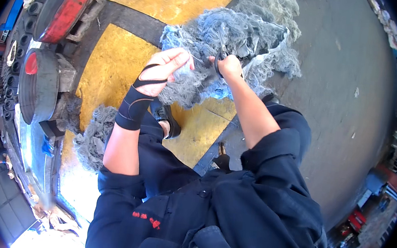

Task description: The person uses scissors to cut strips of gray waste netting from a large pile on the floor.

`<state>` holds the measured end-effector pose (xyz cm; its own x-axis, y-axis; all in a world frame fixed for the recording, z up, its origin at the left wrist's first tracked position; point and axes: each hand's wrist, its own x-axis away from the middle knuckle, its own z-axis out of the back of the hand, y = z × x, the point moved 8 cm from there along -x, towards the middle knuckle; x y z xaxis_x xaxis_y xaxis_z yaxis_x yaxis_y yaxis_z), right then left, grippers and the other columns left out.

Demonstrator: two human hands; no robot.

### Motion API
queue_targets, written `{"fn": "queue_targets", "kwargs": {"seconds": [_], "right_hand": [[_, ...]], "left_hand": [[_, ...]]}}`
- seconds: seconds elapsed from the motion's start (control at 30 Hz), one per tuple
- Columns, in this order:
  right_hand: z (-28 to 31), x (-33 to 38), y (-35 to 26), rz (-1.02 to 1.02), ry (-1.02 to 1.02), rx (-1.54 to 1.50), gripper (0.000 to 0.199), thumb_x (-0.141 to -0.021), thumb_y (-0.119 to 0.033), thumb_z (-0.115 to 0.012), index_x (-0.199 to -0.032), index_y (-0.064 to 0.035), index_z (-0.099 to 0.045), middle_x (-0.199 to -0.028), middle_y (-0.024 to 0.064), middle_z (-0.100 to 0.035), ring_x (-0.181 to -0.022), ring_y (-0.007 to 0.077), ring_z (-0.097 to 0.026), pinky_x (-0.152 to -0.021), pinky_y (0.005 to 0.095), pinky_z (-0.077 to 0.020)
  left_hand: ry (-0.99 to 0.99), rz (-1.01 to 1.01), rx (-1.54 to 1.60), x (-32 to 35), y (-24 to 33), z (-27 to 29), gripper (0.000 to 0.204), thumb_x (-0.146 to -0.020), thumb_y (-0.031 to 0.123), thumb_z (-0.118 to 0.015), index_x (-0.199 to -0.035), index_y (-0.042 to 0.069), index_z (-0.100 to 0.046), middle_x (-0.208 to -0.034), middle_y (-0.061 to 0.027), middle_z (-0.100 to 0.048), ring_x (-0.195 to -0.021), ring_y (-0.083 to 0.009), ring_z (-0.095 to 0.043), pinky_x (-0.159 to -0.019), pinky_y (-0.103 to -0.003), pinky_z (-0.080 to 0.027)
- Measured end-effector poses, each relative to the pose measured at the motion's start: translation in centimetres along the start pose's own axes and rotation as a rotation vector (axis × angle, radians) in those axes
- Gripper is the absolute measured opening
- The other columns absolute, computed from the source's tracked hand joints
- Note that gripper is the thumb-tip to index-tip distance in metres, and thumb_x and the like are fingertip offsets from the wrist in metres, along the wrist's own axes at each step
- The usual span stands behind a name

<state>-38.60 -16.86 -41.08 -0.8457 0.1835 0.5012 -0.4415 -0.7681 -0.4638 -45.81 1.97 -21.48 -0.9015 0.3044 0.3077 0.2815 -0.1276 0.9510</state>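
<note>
Along the far left edge stand two round metal drums (39, 85), one capped in red, crowding the rim of the yellow floor (118, 63). A small clump of grey fibre (93, 135) lies just beside them. The left hand (163, 70) (wrapped at the wrist in a dark band) is curled around a tuft of the big grey-blue fibre pile (235, 36), pinching it between thumb and fingers. Just right of it, the right hand (229, 65) is closed through the handles of dark scissors (220, 54), whose blades point up into the pile. The pile straddles the yellow floor's edge. Further right, the grey concrete floor (345, 90) lies open and wide.
</note>
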Motion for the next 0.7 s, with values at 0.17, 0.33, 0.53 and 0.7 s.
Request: {"fn": "queue_targets", "kwargs": {"seconds": [0.17,0.33,0.53,0.7], "right_hand": [[-3.9,0.0,-0.5,0.099,-0.019,0.249,0.047,-0.068,-0.027,-0.071,-0.101,0.003,-0.059,-0.102,0.018,-0.065,-0.097,0.0307,-0.063,-0.084,0.0381,-0.0495],[2.9,-0.2,-1.2,0.251,0.091,0.039,0.019,-0.068,-0.013,-0.061,-0.08,-0.0005,-0.067,-0.089,0.0221,-0.065,-0.09,0.0343,-0.064,-0.081,0.0395,-0.0495],[23.0,1.7,0.6,0.388,0.401,-0.435,0.018,-0.076,-0.009,-0.066,-0.088,0.0037,-0.059,-0.069,0.0066,-0.058,-0.059,0.0144,-0.054,-0.052,0.0318,-0.0424],[27.5,2.4,9.3,0.314,0.488,-1.021,0.014,-0.075,-0.003,-0.06,-0.087,0.0042,-0.057,-0.083,0.0118,-0.066,-0.067,0.0151,-0.056,-0.059,0.0279,-0.0427]], "left_hand": [[0.018,-0.028,0.008,0.9,0.4,1.3,0.028,-0.093,0.034,-0.05,-0.082,0.011,-0.061,-0.081,0.0065,-0.056,-0.06,0.0004,-0.037,-0.05,-0.015,-0.025],[0.204,-0.054,-0.006,1.6,0.7,4.1,0.023,-0.089,0.033,-0.057,-0.083,0.012,-0.062,-0.08,0.0078,-0.058,-0.06,-0.0003,-0.036,-0.052,-0.018,-0.027],[0.342,-0.098,-0.339,2.6,-0.6,7.1,0.033,-0.067,0.026,-0.081,-0.087,0.008,-0.06,-0.077,0.002,-0.059,-0.072,-0.0061,-0.05,-0.065,-0.024,-0.041],[0.321,-0.023,-0.777,3.6,1.6,7.9,0.027,-0.071,0.03,-0.074,-0.081,0.006,-0.066,-0.068,-0.004,-0.06,-0.067,-0.0124,-0.056,-0.061,-0.027,-0.044]]}}
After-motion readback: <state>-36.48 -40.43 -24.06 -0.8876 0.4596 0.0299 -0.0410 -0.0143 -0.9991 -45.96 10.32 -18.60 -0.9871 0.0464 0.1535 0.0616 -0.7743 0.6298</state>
